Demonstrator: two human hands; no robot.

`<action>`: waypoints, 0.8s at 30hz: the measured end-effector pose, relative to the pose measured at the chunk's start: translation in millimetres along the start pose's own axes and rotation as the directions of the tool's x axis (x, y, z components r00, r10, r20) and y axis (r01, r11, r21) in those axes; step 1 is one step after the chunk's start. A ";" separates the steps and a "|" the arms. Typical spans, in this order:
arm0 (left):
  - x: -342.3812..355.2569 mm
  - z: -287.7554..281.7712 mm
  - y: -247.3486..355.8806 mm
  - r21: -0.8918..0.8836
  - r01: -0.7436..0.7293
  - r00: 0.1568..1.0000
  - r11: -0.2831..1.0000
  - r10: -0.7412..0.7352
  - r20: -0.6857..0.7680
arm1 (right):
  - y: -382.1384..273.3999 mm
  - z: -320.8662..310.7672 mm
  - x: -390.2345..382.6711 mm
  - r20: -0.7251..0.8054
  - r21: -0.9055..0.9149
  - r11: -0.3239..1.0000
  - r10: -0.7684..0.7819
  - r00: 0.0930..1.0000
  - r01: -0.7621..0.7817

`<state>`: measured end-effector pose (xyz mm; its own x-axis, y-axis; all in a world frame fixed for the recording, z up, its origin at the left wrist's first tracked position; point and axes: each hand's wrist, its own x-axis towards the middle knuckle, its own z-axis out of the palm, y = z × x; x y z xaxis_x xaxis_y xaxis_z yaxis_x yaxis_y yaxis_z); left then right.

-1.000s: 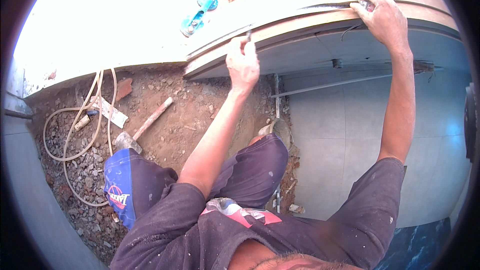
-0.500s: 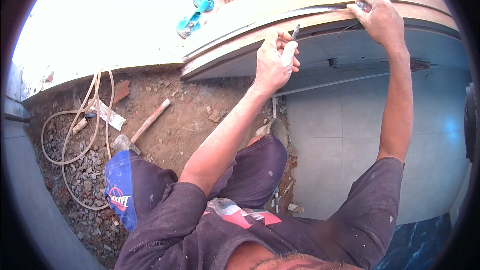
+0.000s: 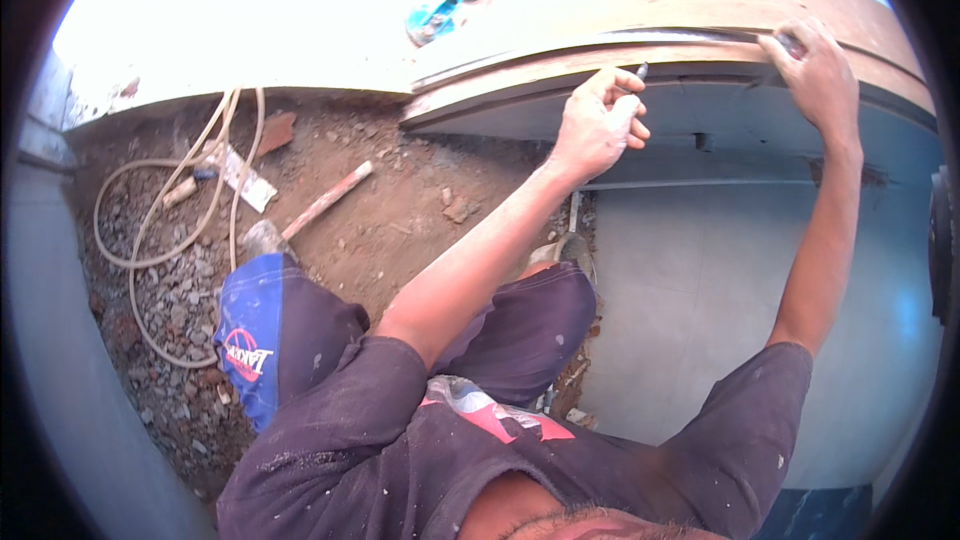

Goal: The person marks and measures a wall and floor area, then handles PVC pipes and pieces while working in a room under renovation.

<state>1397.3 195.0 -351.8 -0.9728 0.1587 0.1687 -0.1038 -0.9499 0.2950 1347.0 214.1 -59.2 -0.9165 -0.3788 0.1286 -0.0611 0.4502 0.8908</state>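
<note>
My left hand (image 3: 598,123) is raised and closed around a thin dark pencil (image 3: 640,72), whose tip touches the front edge of a long wooden board (image 3: 560,68). My right hand (image 3: 815,70) presses down on a narrow metal straightedge (image 3: 660,37) that lies along the top of the same board, at its right end. The board rests on a light slab above a tiled wall.
Below lies bare dirt and rubble with a coiled pale hose (image 3: 150,240), a hammer with a wooden handle (image 3: 320,202) and a brick piece (image 3: 272,130). A blue tool (image 3: 442,2) sits on the white slab. Pale tiles (image 3: 700,320) cover the floor at right.
My left hand slid rightward along the board's edge with the pencil. My right hand stayed on the straightedge.
</note>
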 end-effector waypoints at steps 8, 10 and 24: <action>-10.5 -13.2 7.7 0.024 -0.113 0.985 0.993 0.115 -0.132 | 12.2 -2.2 2.6 0.033 0.180 0.982 -0.060 0.998 0.054; -12.8 -14.6 4.1 0.044 -0.200 0.944 0.979 0.204 -0.258 | 14.1 -2.5 2.9 0.039 0.240 0.970 -0.055 0.998 0.044; 0.1 -59.4 -18.0 0.471 -0.197 0.669 0.860 0.469 -0.576 | 15.1 -10.0 4.4 0.144 0.282 0.957 -0.107 0.984 0.062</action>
<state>1386.9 196.1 -412.9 -0.8187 -0.4951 -0.2909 0.2003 -0.7210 0.6634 1345.9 211.1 -40.8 -0.9522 -0.3040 -0.0313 -0.2271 0.6356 0.7379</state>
